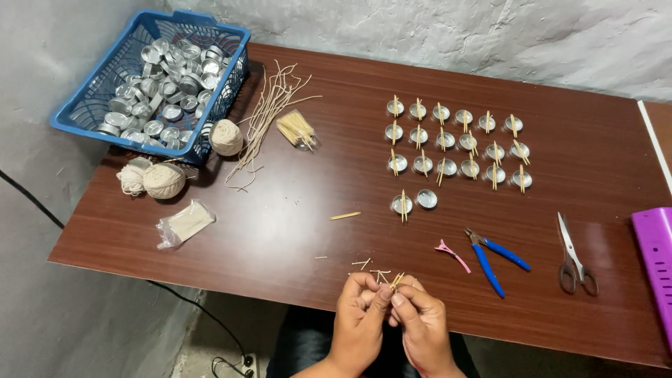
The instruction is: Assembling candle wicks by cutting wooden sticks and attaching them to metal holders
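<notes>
Brown table (294,231) against a rough grey wall | left hand (362,315) and right hand (420,323) pressed together at near edge, fingers pinched shut on a small wooden stick (396,281) | rows of metal cups (455,143) beyond | pliers (493,257), scissors (574,257) right | blue basket (105,77) far left

You have a blue basket (84,105) of metal cups top left, two twine balls (164,180) beside it, scissors (574,255), blue pliers (493,255), a pink clip (451,253) on your table (280,231).
</notes>
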